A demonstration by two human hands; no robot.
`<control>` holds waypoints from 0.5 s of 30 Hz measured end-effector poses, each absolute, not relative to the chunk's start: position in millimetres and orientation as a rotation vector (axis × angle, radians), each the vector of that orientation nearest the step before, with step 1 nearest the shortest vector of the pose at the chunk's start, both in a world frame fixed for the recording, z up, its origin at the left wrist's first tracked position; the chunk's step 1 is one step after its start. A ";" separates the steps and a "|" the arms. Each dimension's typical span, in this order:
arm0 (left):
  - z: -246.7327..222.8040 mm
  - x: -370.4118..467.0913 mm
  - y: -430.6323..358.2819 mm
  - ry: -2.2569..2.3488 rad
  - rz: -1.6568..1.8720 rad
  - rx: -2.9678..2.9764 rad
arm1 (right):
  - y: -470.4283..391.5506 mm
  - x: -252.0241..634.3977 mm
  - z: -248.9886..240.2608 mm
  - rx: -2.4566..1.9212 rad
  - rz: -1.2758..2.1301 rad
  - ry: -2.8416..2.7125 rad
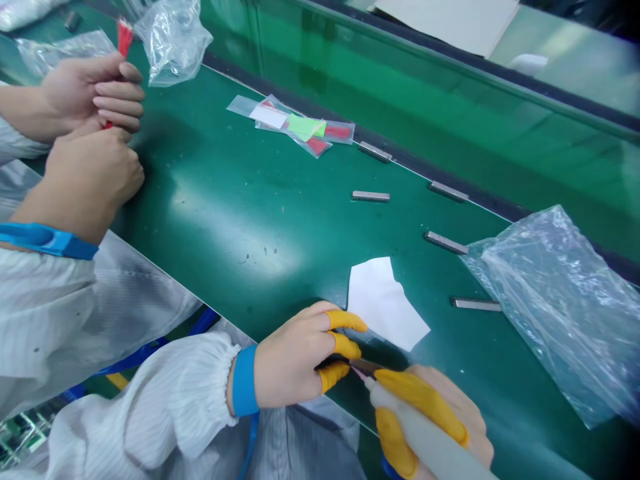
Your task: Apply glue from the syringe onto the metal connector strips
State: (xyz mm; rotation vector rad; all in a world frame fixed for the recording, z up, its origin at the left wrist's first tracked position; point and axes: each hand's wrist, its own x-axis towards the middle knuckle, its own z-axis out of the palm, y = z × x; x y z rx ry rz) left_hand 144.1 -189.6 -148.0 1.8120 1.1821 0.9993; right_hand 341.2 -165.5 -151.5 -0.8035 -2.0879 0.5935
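Observation:
My left hand, with yellow finger cots and a blue wrist strap, is closed on a dark narrow strip, mostly covered by fingers. The strip resembles the connectors on the bench, but its kind is not plain. My right hand, also in yellow finger cots, grips a white bottle with a narrow pointed nozzle. Its pinkish tip touches or nearly touches the strip by my left fingertips. A torn piece of white paper lies just beyond both hands.
Several long connectors lie spread over the green bench. A clear plastic bag is at right. Small bags with red pieces rest near the back ledge. At left, a co-worker's hands hold red wires.

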 end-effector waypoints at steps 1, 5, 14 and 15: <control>-147.7 144.1 -189.5 1.180 0.999 1.814 | -165.1 341.7 -152.1 -0.791 0.594 -2.082; -146.6 143.2 -189.7 1.169 0.995 1.825 | -165.1 343.6 -153.9 -0.735 0.585 -2.073; -146.9 142.2 -189.7 1.180 1.010 1.822 | -164.2 350.5 -159.7 -0.711 0.658 -2.061; -146.1 141.9 -189.7 1.187 0.995 1.825 | -164.5 351.3 -159.7 -0.742 0.700 -2.034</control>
